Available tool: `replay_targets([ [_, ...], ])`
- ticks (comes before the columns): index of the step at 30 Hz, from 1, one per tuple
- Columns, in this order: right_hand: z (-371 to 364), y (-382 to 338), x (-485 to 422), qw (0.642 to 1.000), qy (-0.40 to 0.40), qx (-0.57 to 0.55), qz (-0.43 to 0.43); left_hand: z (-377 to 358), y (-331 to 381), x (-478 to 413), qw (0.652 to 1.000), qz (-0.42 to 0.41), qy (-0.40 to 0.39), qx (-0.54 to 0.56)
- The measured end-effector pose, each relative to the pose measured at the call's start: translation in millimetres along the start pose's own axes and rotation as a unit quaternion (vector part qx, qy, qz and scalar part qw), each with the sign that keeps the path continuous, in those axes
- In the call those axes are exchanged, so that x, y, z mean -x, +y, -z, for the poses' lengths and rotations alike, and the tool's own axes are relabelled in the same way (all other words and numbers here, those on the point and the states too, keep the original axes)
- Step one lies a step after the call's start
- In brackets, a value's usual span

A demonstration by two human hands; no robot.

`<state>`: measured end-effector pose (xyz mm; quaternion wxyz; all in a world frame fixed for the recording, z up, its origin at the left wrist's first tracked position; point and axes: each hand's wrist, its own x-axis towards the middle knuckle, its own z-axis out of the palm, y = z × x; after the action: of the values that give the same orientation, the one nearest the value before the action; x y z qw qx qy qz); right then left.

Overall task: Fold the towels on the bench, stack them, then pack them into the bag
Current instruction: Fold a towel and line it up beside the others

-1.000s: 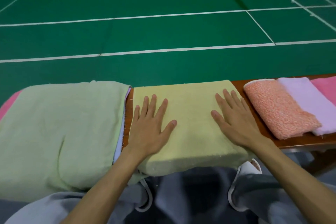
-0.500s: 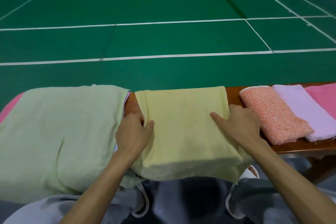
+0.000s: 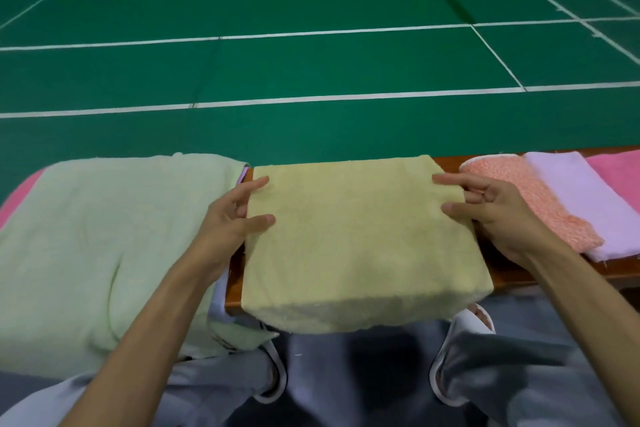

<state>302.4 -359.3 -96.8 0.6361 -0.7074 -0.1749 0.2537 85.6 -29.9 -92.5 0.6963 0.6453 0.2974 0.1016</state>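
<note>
Head view: folded yellow towel (image 3: 353, 239) gripped at both side edges on the bench (image 3: 620, 269).
Left hand (image 3: 225, 218) and right hand (image 3: 498, 215) each pinch an edge, thumb on top; it lies between the pale green towel (image 3: 104, 236) and orange towel (image 3: 540, 204). Lifting both sides level should keep the fold.

Left hand (image 3: 225, 218): one second ago it lay flat on top of the yellow towel (image 3: 353, 239); now it is at the towel's left edge, in the middle left of the frame.
Left fingers (image 3: 256, 184): before spread and straight; now the index and thumb lie on top and the others curl at the edge.
Right hand (image 3: 495, 215): moved from the top of the towel to its right edge, now gripping it just beside the orange towel (image 3: 540, 204).
Surface (image 3: 233, 274): a wooden strip now shows along the lower left side of the towel.
</note>
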Motion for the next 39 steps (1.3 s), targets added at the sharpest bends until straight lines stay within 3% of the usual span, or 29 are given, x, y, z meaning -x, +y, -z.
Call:
replay_targets([
  [4,9.6,-9.4,3.4,0.998,0.005,-0.051,-0.021,10.7,0.5,0.3,0.996,-0.018,-0.050,-0.077],
  [9,12.3,-18.6,8.5,0.998,0.004,-0.066,-0.013,19.9,6.8,2.7,0.992,-0.063,-0.024,-0.103],
  [19,21.8,-31.1,16.0,0.991,0.050,0.090,0.083,27.4,17.1,3.2,0.985,-0.126,0.047,-0.108],
  [26,20.3,-34.9,19.9,0.965,0.099,0.211,0.117,27.7,21.8,5.6,0.951,-0.174,0.101,-0.235],
  [33,21.0,-42.1,16.9,0.925,0.119,0.342,0.110,20.8,29.2,10.8,0.898,-0.218,0.130,-0.359],
  [36,21.1,-50.2,16.2,0.941,0.099,0.318,0.067,26.9,32.5,9.4,0.898,-0.187,0.124,-0.379],
  [39,22.3,-57.7,13.0,0.952,0.057,0.300,0.024,30.1,33.8,5.7,0.918,-0.150,0.097,-0.354],
])
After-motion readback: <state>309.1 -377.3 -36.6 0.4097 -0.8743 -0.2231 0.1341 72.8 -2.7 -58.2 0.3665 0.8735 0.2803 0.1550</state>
